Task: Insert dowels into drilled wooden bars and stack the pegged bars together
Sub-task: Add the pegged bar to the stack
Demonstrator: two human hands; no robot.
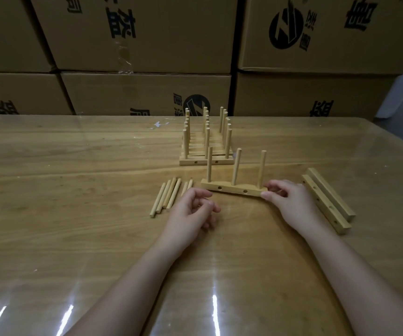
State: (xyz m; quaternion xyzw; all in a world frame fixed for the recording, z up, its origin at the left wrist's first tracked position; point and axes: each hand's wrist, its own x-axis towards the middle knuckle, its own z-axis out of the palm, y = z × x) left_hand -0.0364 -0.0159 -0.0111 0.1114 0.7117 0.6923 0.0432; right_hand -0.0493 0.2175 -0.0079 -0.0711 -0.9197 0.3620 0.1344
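The right fingers (277, 184) pinched one end of the pegged bar (232, 189), the left fingers (201, 194) loose and empty, so it could tip.

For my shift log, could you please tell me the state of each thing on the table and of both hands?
Front pegged bar: three dowels upright.
Pegged bars behind: set together, dowels upright.
Loose dowels: lying flat, uninserted.
Bare bars: two, lying flat, no dowels.
Left hand: loosely curled, empty.
Right hand: pinching front bar's end.
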